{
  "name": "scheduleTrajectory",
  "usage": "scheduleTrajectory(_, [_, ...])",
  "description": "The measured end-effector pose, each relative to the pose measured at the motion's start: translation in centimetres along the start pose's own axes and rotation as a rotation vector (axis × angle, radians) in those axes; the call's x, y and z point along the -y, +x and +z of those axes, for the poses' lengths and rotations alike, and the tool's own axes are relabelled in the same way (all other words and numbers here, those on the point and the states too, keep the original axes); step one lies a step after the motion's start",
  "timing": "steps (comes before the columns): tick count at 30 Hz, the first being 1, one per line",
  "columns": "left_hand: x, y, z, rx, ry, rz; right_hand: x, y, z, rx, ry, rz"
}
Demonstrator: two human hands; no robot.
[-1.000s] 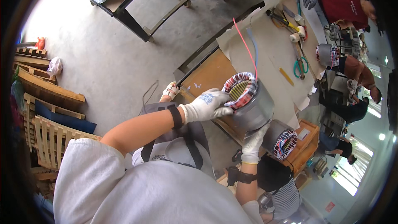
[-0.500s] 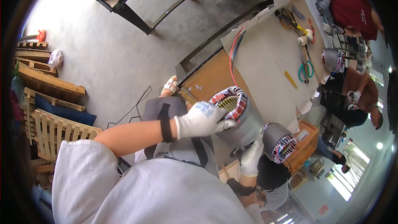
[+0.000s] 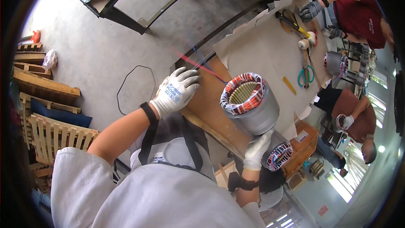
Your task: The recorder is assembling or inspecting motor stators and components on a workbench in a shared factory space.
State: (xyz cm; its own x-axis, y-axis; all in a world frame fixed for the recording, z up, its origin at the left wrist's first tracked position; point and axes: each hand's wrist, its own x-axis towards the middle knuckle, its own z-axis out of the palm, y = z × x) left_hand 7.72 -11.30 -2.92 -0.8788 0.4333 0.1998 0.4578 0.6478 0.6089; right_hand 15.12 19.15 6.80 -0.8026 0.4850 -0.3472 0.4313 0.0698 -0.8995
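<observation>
A grey motor stator with red, white and blue laced windings around its top opening stands tilted at the near edge of the table. My right hand, in a white glove, grips the stator's lower near side; its fingertips are partly hidden. Red and blue lead wires run from the winding toward the upper left, smeared by motion. My left hand, also gloved, is held away from the stator with its fingers stretched out, close to the wires. A second stator lies on its side beside my right hand.
Paper covers the table, where teal-handled scissors, a yellow strip and hammers lie. Another stator sits farther right, near a co-worker in dark red. Wooden pallets stand at left.
My left hand has left the stator's rim and swung away to the left, opening. The stator sits more upright, and its lead wires have swept left. The right hand stays at its base.
</observation>
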Motion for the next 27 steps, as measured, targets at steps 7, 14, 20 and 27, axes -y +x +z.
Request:
scheduleTrajectory(7, [-0.1,0.2,-0.6,-0.026,-0.066,0.012,4.3,8.3,1.7,-0.14,0.123,0.152])
scheduleTrajectory(14, [-0.1,-0.1,-0.2,-0.009,-0.028,-0.023,6.4,15.9,0.7,0.027,0.278,0.319])
scheduleTrajectory(20, [-0.2,0.1,-0.5,-0.031,-0.005,0.024,6.0,15.9,0.7,-0.094,0.182,0.282])
scheduleTrajectory(27, [-1.0,-0.8,-0.2,-0.094,0.168,0.104,3.3,5.9,1.8,-0.114,0.334,0.196])
